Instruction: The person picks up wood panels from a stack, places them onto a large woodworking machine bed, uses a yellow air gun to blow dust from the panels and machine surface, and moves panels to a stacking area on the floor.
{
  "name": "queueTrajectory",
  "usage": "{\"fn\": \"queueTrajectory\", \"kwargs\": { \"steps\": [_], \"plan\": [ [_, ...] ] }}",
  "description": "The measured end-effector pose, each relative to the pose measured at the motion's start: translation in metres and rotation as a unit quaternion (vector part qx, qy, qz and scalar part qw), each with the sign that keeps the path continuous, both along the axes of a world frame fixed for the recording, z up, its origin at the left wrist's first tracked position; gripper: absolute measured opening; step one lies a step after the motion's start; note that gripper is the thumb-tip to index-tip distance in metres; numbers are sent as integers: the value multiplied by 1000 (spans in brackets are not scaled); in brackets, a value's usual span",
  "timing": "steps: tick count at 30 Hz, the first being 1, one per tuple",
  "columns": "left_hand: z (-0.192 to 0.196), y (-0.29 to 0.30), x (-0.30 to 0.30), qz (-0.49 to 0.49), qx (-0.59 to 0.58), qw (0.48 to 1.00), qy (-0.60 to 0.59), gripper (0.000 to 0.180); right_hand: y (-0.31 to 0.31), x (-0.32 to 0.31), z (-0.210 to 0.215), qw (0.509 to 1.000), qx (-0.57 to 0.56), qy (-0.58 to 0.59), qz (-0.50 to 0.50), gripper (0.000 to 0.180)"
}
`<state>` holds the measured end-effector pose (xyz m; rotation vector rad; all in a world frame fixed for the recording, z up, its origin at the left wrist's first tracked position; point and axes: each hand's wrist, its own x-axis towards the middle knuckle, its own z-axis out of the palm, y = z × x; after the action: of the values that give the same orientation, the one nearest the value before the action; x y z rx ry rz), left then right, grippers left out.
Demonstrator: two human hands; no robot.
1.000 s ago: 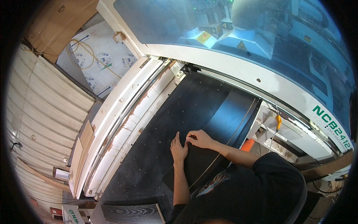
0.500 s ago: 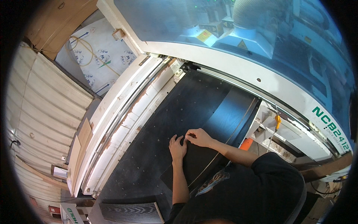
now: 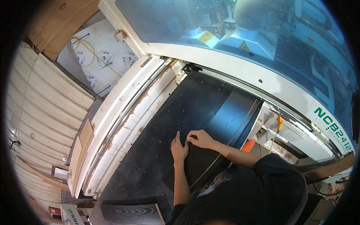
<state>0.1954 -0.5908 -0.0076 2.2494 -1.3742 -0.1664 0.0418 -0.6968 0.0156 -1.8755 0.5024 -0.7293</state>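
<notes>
A long dark wood-grain panel (image 3: 227, 115) with a brownish edge lies on a black machine table (image 3: 157, 140) dotted with small holes. Over the panel's left edge my two hands are close together. My left hand (image 3: 179, 149) has its fingers stretched out, with the thumb beside the right fingertips. My right hand (image 3: 201, 139) is bent inward, thumb and forefinger pinched together. Anything between those fingertips is too small or too dark to make out.
Another dark grained board (image 3: 131, 213) lies at the near left. A white machine frame with a blue see-through cover (image 3: 255, 26) spans the far side. A white rail (image 3: 131, 116) runs along the left. A yellow-handled tool (image 3: 279, 122) hangs at the right.
My left fingers have straightened from a curled pose, the forefinger now pointing away from me. My right hand stays in nearly the same place, still pinched.
</notes>
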Motion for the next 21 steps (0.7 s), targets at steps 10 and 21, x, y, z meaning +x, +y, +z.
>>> {"fn": "queueTrajectory", "kwargs": {
  "steps": [10,21],
  "plan": [
    [1,-1,-2,-1,-1,1000,1,70,-1,-2,-1,1000,8,-5,5,16],
    [-10,-1,4,-17,-17,1000,-6,53,0,-3,2,1000,3,11,1,20]
  ]
}}
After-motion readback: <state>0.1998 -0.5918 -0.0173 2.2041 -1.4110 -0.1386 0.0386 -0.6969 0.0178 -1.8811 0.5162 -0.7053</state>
